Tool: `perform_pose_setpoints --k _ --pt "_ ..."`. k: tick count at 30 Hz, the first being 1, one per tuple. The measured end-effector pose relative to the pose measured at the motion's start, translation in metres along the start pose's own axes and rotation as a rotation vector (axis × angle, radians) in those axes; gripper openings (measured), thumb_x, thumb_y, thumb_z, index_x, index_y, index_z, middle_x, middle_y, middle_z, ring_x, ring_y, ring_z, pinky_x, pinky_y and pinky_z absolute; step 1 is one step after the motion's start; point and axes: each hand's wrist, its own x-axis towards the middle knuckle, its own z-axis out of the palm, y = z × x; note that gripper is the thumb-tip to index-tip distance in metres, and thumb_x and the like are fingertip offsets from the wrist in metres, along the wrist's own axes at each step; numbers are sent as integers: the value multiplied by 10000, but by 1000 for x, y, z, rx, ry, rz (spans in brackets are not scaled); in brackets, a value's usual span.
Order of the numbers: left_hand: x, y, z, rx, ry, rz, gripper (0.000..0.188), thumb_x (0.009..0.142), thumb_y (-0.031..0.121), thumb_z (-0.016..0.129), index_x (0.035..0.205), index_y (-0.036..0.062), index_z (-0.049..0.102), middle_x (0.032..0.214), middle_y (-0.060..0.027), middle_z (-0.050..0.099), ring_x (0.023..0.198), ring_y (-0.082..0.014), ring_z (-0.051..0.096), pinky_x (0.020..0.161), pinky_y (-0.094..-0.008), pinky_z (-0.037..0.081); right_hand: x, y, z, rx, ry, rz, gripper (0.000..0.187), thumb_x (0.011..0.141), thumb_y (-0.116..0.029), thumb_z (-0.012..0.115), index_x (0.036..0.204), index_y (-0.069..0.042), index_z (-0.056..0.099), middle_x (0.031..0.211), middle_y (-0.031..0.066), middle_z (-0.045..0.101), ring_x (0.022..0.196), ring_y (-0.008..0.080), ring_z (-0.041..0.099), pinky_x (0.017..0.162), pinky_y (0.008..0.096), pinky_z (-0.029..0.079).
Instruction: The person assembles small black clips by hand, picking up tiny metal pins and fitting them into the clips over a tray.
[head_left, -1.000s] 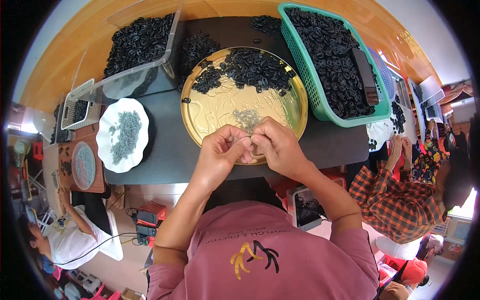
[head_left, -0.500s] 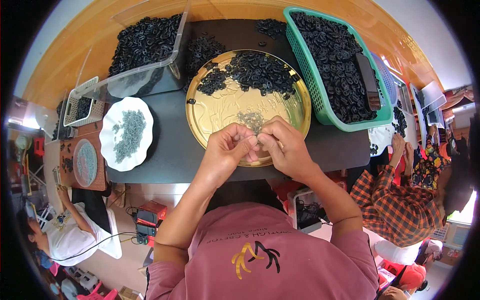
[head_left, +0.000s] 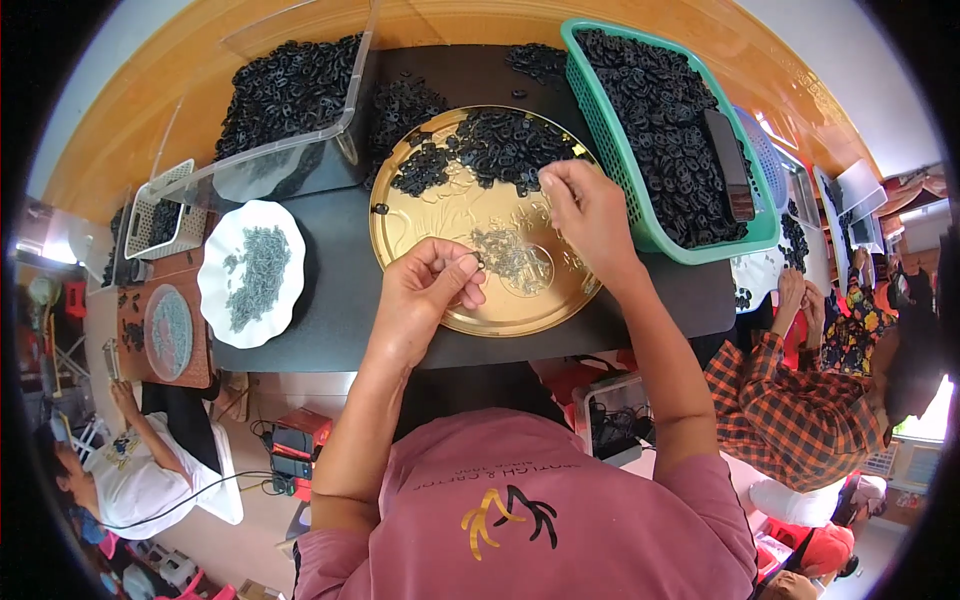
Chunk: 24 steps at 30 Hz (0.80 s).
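Observation:
In front of me lies a round gold tray (head_left: 408,228) with a heap of small black oval plastic pieces (head_left: 505,145) along its far side. Small silvery metal pins (head_left: 505,252) are scattered on the tray's middle. Over the near left part of the tray, my left hand (head_left: 428,290) is closed, pinching a small black piece (head_left: 479,261) between thumb and forefinger. My right hand (head_left: 592,215) is over the tray's right side, just by the edge of the black heap. Its fingers are bent together; whatever is between them is hidden.
A white scalloped plate (head_left: 212,295) of grey pins stands left of the tray. Behind it is a clear bin (head_left: 345,140) of black pieces. A green basket (head_left: 655,215), heaped with black pieces and holding a dark box (head_left: 730,165), stands right. People work at both sides.
My hands were together over the near part of the tray. The right one has moved away, up and right toward the black pieces; the left has shifted slightly left.

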Motion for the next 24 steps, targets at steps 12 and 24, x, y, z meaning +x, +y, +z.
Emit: perform_pose_setpoints --k 12,24 --pt "-3 -4 -4 -5 14 -25 106 916 78 594 961 -17 577 808 -72 634 666 -111 605 620 -219 489 14 16 14 -476 -49 -111 152 792 -109 688 881 -15 610 810 123 633 703 281 631 637 364 495" --pt "-9 3 23 -51 43 143 103 914 97 594 955 3 584 1150 -172 614 914 -147 624 759 -253 508 -25 -25 -8 727 -237 381 226 855 -20 621 1069 18 561 874 52 586 597 79 537 510 203 449"
